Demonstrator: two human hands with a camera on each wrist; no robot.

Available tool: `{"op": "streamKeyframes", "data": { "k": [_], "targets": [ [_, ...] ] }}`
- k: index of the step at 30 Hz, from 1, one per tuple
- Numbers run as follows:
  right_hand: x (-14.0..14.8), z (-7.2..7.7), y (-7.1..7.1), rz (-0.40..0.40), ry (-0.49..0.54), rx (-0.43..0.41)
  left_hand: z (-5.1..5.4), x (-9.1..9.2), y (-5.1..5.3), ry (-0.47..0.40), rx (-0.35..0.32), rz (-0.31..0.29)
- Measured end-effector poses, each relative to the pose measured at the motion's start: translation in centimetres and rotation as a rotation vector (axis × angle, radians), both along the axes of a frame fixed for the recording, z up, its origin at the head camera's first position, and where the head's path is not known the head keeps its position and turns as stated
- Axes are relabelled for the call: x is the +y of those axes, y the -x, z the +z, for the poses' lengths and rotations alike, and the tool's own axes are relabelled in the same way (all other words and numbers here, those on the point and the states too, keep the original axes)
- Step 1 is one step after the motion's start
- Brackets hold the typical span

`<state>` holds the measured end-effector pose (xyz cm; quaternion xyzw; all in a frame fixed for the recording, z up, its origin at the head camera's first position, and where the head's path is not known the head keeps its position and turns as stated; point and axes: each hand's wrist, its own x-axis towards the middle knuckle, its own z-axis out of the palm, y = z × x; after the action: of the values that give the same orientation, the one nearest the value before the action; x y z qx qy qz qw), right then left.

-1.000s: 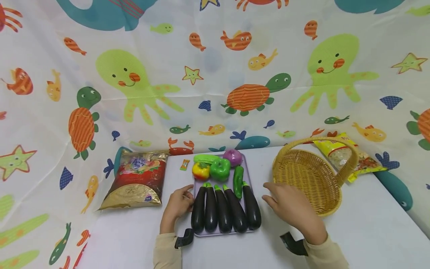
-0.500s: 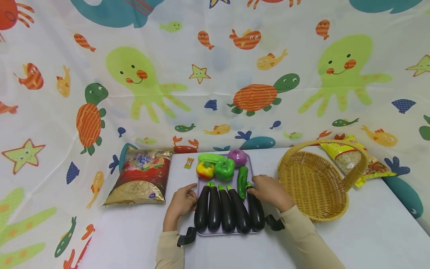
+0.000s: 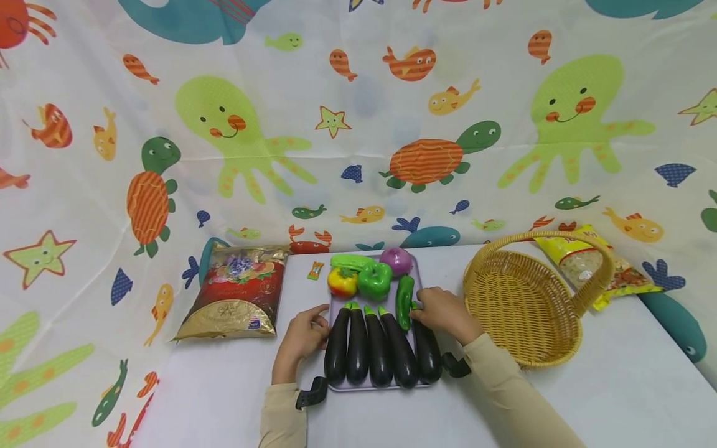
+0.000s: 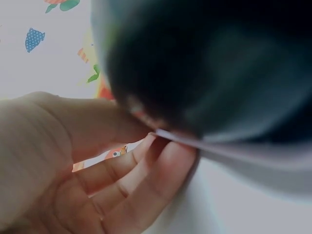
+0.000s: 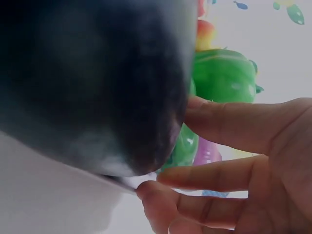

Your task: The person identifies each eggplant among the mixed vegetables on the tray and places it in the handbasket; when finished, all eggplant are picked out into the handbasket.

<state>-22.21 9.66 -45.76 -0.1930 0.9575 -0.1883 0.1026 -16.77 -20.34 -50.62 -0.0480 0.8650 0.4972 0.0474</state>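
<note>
Several dark eggplants (image 3: 379, 351) lie side by side on a pale purple tray (image 3: 370, 389), green stems pointing away. My left hand (image 3: 303, 338) is at the tray's left edge; in the left wrist view its thumb lies above the thin rim (image 4: 178, 138) and its fingers below. My right hand (image 3: 446, 313) is over the stem end of the rightmost eggplant (image 3: 427, 354). In the right wrist view, thumb and fingers close around that eggplant (image 5: 97, 87), a fingertip near the tray's edge. Behind lie a green bell pepper (image 3: 374, 280), a red-yellow pepper (image 3: 342, 283), an onion (image 3: 396, 261) and a cucumber (image 3: 404, 303).
A wicker basket (image 3: 523, 311) with a tall handle stands on the right, a yellow food packet (image 3: 594, 267) behind it. To the left is a red and gold bag (image 3: 235, 292). A small candy (image 3: 315, 270) sits beside the tray. A printed curtain (image 3: 358, 124) hangs behind the table.
My right hand has moved left from beside the basket onto the rightmost eggplant and stayed there. The left hand keeps its place at the tray. The head view has shifted slightly.
</note>
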Motion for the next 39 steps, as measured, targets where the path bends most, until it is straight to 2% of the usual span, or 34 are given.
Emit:
{"op": "streamKeyframes", "data": {
  "k": [8,13,18,24,31,39],
  "targets": [
    [-0.4,0.1,0.4,-0.011,-0.022,-0.059,0.0,0.1,0.0,-0.007,-0.001,0.001],
    [-0.5,-0.1,0.7,0.003,-0.005,-0.076,0.0,0.1,-0.1,-0.015,-0.003,0.003],
    [-0.5,-0.3,0.8,-0.018,0.031,-0.103,0.0,0.1,-0.2,-0.018,0.0,0.006],
    [-0.6,-0.4,0.8,-0.057,0.057,-0.103,-0.1,0.1,-0.2,-0.025,-0.003,0.013],
    [-0.8,-0.4,1.0,-0.033,0.046,-0.092,0.0,0.1,-0.1,-0.022,-0.001,0.009],
    [-0.8,-0.5,1.2,-0.073,0.133,-0.136,-0.1,0.0,-0.1,-0.024,0.0,0.008]
  ]
}}
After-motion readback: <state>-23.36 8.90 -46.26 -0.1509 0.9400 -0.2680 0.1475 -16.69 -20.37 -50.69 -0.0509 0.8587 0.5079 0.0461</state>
